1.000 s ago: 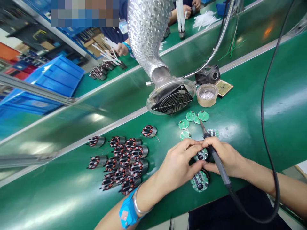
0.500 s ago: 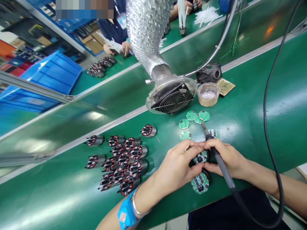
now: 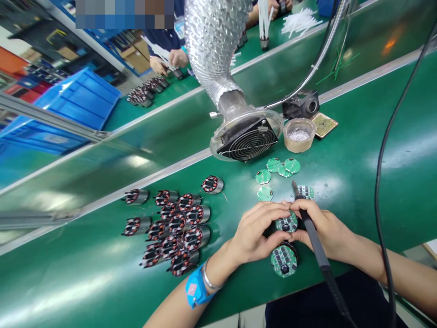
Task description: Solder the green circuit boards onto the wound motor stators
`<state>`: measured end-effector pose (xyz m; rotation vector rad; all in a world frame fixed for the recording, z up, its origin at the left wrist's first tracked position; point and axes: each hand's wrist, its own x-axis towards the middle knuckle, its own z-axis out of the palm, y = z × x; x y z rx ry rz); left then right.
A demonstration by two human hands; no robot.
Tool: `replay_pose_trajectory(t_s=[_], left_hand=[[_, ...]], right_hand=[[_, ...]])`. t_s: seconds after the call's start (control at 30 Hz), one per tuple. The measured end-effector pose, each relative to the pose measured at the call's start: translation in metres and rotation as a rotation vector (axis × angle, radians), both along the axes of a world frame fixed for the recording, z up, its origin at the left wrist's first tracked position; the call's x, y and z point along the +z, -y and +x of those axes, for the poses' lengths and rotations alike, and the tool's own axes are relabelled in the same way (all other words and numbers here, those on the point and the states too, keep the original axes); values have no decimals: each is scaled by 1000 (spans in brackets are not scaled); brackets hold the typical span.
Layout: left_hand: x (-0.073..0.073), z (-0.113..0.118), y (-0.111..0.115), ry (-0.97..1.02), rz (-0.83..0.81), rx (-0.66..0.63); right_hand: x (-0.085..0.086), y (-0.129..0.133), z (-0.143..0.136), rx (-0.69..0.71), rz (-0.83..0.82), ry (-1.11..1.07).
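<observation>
My left hand (image 3: 259, 230) curls its fingers and thumb around the left side of a round green circuit board (image 3: 287, 223) with dark chips. My right hand (image 3: 326, 230) grips a soldering iron (image 3: 314, 237), its tip pointing away from me, while its fingertips touch the board's right side. What lies beneath this board is mostly hidden by my fingers. Just nearer to me sits a second populated circuit board (image 3: 284, 261), with a dark round part showing at its back edge. Another chip-covered board (image 3: 305, 192) lies beyond my right hand.
Several plain green boards (image 3: 263, 176) lie ahead. Wire-wound motor cores (image 3: 177, 223) cluster at left. A fume extractor (image 3: 251, 139) hangs over the bench, near a solder pot (image 3: 299, 135) and an iron stand (image 3: 300, 105). The iron's cable (image 3: 378, 182) loops at right. A co-worker's hands (image 3: 170, 60) work across the divider.
My hands stay around the same board, with the left hand shifted slightly. The soldering iron's tip has moved a little right and nearer to me, away from the plain boards. The view has shifted slightly.
</observation>
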<state>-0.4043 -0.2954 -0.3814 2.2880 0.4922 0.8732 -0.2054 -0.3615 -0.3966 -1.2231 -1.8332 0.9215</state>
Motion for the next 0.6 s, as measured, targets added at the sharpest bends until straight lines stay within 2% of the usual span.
replay_pose_trajectory(t_s=[0.23,0.3,0.43,0.6], left_hand=[[-2,2,16,-10,-78,196],[-1,1,16,-24,-122,203],[-1,-8,9,-84,-406,157],[-6,-10,6,-38,-767,206]], right_hand=[[-5,6,-3,33,136,119],[-6,7,-2,12,156,128],[-3,7,4,-102,115,125],[-2,7,11,-133,91,126]])
